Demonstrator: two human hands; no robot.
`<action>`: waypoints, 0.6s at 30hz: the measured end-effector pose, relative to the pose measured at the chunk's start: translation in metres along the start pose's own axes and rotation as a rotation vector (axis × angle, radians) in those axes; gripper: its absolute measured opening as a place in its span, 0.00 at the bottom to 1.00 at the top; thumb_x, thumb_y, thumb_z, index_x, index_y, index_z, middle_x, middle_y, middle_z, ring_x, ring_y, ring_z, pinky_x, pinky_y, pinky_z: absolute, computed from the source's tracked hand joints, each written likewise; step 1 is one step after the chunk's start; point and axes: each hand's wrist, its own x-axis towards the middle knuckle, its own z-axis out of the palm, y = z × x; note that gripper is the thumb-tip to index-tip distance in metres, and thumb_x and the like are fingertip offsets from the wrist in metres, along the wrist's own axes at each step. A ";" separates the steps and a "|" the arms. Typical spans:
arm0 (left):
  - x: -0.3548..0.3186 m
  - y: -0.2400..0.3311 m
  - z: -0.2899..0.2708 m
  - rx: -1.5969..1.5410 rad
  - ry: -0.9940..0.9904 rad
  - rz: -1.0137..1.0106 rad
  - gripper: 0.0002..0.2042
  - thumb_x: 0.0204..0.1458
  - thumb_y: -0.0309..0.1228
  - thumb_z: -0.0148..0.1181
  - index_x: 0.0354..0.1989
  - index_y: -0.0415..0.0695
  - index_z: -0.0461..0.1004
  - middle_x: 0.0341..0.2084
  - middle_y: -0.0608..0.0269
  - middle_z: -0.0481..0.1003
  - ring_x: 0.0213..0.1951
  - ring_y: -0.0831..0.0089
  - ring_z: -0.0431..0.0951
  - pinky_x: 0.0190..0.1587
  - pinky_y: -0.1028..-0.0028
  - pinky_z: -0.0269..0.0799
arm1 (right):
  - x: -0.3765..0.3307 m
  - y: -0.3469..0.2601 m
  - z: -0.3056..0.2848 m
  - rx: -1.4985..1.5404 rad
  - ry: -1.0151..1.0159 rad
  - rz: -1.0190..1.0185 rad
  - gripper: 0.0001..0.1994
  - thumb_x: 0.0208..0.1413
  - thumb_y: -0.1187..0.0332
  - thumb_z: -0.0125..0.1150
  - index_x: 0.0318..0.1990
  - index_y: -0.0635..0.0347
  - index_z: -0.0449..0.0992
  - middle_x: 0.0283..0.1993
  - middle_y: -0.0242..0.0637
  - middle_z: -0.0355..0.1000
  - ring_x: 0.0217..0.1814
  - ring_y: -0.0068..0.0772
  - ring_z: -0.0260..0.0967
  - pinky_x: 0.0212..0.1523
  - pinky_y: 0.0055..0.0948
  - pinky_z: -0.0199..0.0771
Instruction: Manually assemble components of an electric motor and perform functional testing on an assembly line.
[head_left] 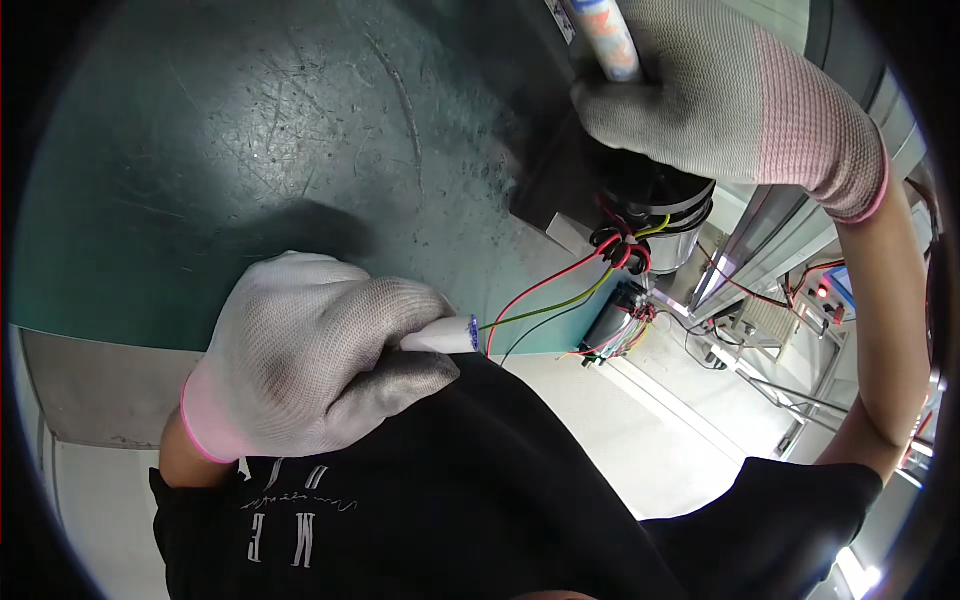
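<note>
Left hand (310, 360) grips white connector (445, 335), pointing right toward wires (550, 295).

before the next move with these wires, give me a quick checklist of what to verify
1. Left hand grips the white connector: ok.
2. Red, yellow-green and black wires run from the connector to the round black part: ok, slack.
3. Right hand closed around the white tube: ok.
4. Wires seated inside the connector: cannot tell, glove hides it.
5. Green mat under the work: ok, scratched.
</note>
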 end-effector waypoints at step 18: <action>0.047 0.017 0.040 -0.101 0.374 0.208 0.17 0.60 0.40 0.75 0.46 0.39 0.82 0.29 0.58 0.83 0.26 0.63 0.83 0.33 0.72 0.78 | -0.072 0.016 0.047 0.441 0.452 0.006 0.14 0.65 0.67 0.65 0.49 0.71 0.76 0.39 0.43 0.80 0.33 0.31 0.76 0.33 0.28 0.72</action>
